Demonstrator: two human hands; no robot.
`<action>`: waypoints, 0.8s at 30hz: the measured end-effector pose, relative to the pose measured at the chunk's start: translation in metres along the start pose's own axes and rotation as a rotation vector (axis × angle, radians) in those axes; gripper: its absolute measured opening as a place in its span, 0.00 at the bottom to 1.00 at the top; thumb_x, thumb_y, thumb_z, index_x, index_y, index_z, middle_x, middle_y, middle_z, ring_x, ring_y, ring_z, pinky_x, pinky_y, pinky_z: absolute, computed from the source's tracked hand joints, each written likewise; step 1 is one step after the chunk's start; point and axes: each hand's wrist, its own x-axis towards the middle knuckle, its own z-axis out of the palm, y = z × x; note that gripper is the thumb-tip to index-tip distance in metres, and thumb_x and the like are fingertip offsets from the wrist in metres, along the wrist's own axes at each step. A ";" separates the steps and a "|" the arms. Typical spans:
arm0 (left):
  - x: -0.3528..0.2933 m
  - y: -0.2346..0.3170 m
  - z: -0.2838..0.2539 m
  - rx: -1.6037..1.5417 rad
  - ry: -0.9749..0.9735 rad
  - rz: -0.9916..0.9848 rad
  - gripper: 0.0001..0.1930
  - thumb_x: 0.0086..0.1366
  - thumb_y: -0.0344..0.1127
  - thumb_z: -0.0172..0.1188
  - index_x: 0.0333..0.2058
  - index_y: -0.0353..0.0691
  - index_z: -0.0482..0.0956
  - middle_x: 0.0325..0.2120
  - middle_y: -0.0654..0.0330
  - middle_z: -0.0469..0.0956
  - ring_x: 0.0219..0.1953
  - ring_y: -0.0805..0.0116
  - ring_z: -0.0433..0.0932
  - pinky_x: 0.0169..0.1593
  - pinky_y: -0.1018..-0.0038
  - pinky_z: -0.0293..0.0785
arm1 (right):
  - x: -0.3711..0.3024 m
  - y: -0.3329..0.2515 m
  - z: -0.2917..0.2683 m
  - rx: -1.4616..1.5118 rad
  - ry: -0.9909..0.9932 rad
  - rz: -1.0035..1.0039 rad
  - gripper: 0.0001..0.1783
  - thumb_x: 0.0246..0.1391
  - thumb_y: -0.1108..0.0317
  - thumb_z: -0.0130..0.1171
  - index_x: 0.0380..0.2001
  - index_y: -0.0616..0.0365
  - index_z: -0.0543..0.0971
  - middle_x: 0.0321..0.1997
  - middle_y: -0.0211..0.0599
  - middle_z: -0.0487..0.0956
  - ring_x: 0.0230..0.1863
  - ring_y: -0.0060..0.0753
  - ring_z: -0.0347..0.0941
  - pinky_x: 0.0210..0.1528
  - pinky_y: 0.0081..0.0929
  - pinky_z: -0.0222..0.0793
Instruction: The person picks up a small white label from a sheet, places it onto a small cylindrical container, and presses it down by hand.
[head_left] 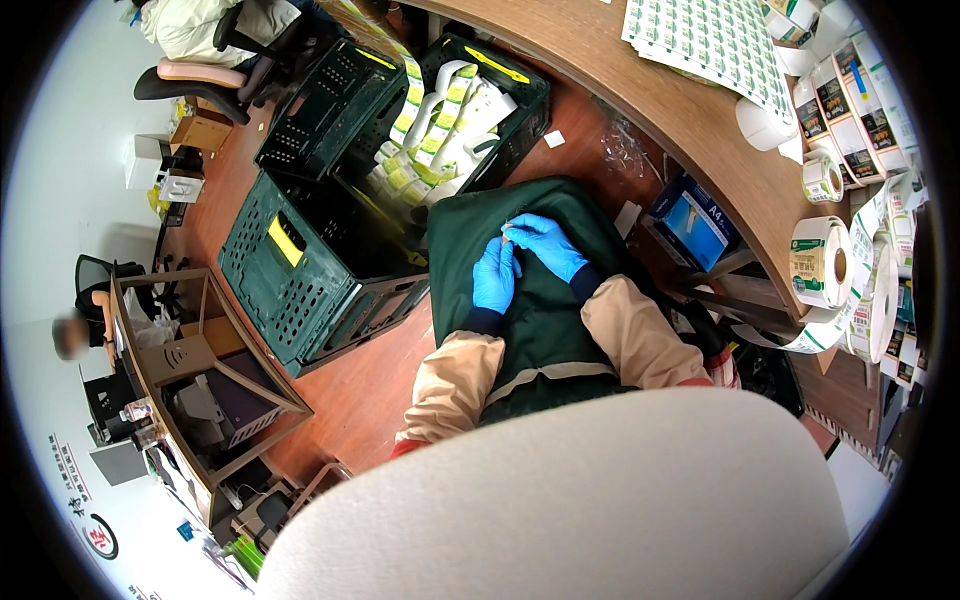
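Both my hands are in blue gloves, close together over the dark green apron (560, 210) across my lap. My left hand (493, 277) is closed, its fingertips pinched together and pointing away from me. My right hand (549, 245) reaches in from the right, its fingers bent and pinched against the left fingertips. A small orange-brown spot shows where the fingertips meet; it is too small to tell what it is. Beyond my knees, a dark green crate (535, 105) holds a loose heap of green-and-white label strips (450, 125).
Another green crate (285, 320) with a yellow handle stands to the left. At right, the wooden table (690, 120) carries label sheets (700, 45) and label rolls (818, 262). A blue box (695, 225) sits beneath it. A person (98, 310) is at a far-left desk.
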 end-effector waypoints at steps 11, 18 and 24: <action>0.002 -0.005 0.000 -0.121 0.000 -0.070 0.11 0.73 0.37 0.50 0.37 0.36 0.77 0.14 0.65 0.69 0.17 0.80 0.68 0.23 0.77 0.65 | -0.002 0.003 -0.003 0.022 -0.061 -0.071 0.09 0.58 0.74 0.57 0.42 0.63 0.78 0.41 0.32 0.78 0.46 0.23 0.73 0.53 0.22 0.67; 0.002 -0.012 0.001 -0.087 -0.004 -0.027 0.11 0.72 0.37 0.51 0.42 0.33 0.73 0.19 0.64 0.73 0.20 0.80 0.70 0.25 0.79 0.66 | 0.003 0.009 -0.007 0.067 0.091 0.002 0.09 0.60 0.73 0.55 0.43 0.61 0.78 0.41 0.29 0.77 0.40 0.20 0.71 0.44 0.19 0.68; 0.001 -0.006 0.000 -0.092 -0.020 -0.021 0.12 0.73 0.38 0.49 0.39 0.33 0.75 0.17 0.63 0.73 0.19 0.79 0.69 0.26 0.80 0.65 | 0.001 0.001 -0.003 0.153 0.041 0.070 0.09 0.63 0.70 0.53 0.43 0.60 0.79 0.37 0.28 0.77 0.35 0.17 0.70 0.39 0.16 0.68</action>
